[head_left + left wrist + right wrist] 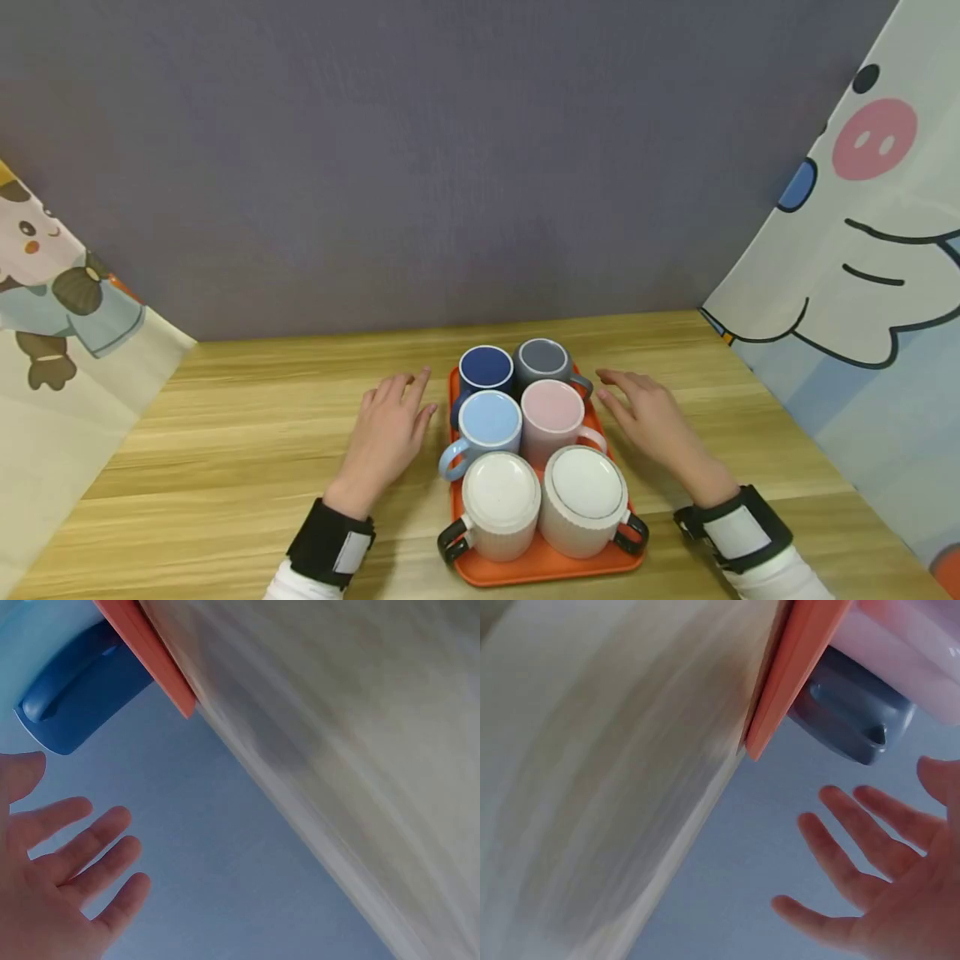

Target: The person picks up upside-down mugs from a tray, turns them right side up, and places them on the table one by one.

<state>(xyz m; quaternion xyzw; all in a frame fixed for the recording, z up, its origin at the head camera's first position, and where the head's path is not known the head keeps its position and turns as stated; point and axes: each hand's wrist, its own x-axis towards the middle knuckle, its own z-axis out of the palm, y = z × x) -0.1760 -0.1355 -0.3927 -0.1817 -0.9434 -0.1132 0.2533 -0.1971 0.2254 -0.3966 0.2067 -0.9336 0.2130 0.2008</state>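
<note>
An orange tray sits on the wooden table and carries several mugs: dark blue, grey, light blue, pink and two white ribbed ones. My left hand lies open just left of the tray, fingers straight and pointing away. My right hand is open just right of it, near the grey mug's handle. Neither hand holds anything. The left wrist view shows spread fingers below a blue handle. The right wrist view shows spread fingers below the grey handle.
A grey wall backs the table. Cartoon-printed cloth screens stand at the left and right sides. Bare wood stretches to both sides of the tray and behind it.
</note>
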